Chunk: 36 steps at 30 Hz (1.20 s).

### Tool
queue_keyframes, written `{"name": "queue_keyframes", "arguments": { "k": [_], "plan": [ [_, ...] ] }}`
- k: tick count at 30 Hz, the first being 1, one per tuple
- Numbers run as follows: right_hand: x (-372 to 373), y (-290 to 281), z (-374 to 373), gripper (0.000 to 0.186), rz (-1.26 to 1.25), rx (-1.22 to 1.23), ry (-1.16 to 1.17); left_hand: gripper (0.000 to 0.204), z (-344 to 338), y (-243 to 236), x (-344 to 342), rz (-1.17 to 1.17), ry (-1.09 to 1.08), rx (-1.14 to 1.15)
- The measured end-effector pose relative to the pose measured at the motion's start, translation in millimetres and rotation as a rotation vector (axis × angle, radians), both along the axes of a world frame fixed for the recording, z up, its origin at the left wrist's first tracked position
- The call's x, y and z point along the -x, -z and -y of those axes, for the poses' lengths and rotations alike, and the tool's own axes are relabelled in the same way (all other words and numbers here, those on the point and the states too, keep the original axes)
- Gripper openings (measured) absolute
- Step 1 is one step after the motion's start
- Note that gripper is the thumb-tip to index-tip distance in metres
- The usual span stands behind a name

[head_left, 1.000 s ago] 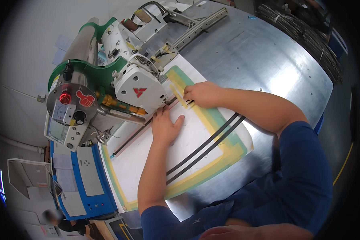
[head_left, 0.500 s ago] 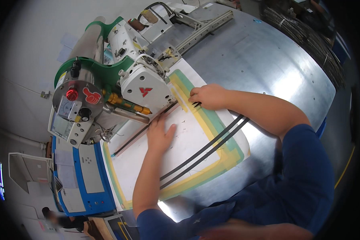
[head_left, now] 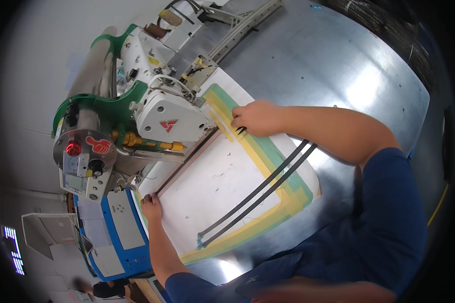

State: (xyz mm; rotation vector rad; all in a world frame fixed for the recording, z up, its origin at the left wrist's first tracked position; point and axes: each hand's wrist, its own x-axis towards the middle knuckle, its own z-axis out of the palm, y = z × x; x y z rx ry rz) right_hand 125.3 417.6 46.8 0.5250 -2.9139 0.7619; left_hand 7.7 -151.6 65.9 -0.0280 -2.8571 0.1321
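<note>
My left hand (head_left: 151,207) is closed at the near-left end of a narrow dark strip (head_left: 186,160), its fingertips pinching that end. The strip runs straight along a pinkish slot in a white sheet (head_left: 207,177) and reaches up under the white sewing machine head (head_left: 169,115). My right hand (head_left: 255,119) rests on the sheet's taped right border, fingers curled round a small black pointed tool (head_left: 241,130), perhaps thread snips; most of it is hidden. Two more dark strips (head_left: 260,196) lie side by side under my right forearm, with frayed teal threads at their near ends.
Yellow and green tape (head_left: 293,198) borders the sheet, which lies on a shiny metal table (head_left: 313,65). A round control housing with a red knob (head_left: 73,148) stands left of the machine head. A blue-and-white cabinet (head_left: 119,227) is behind my left hand. Another person (head_left: 108,289) is at lower left.
My left hand has slid from the middle of the strip to its near-left end and now grips there. My right hand stays at the border. The view has shifted slightly.
</note>
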Motion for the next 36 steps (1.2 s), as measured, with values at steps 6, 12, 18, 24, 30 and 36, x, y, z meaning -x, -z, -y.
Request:
{"name": "queue_keyframes", "arguments": {
  "k": [6, 12, 18, 24, 30, 36],
  "plan": [
    [9.6, 6.2, 0.2, 0.032, -0.054, -0.05, -0.051, 0.051, 28.9, 9.4, 16.1, -0.059, -0.033, 0.014],
    [5.7, 2.6, -6.8, 0.029, -0.006, -0.087, -0.077, 0.054, 5.0, -11.2, -12.5, -0.207, -0.058, 0.008],
    [1.9, 3.3, -10.2, 0.029, -0.015, -0.118, -0.088, 0.05, 21.3, -31.1, -74.3, -0.117, -0.138, -0.12],
    [-6.7, -8.9, 1.0, 0.029, 0.059, -0.064, -0.077, 0.049, 55.7, -14.7, -172.0, -0.207, -0.237, -0.176],
    [-16.8, -27.9, 25.5, 0.031, 0.055, -0.005, -0.082, 0.047, 82.4, 9.5, -254.7, -0.173, -0.261, -0.385],
    [0.8, -30.2, 75.8, 0.019, -0.056, -0.12, -0.179, 0.043, 110.0, 16.5, -302.8, -0.172, -0.343, -0.479]
  ]
}}
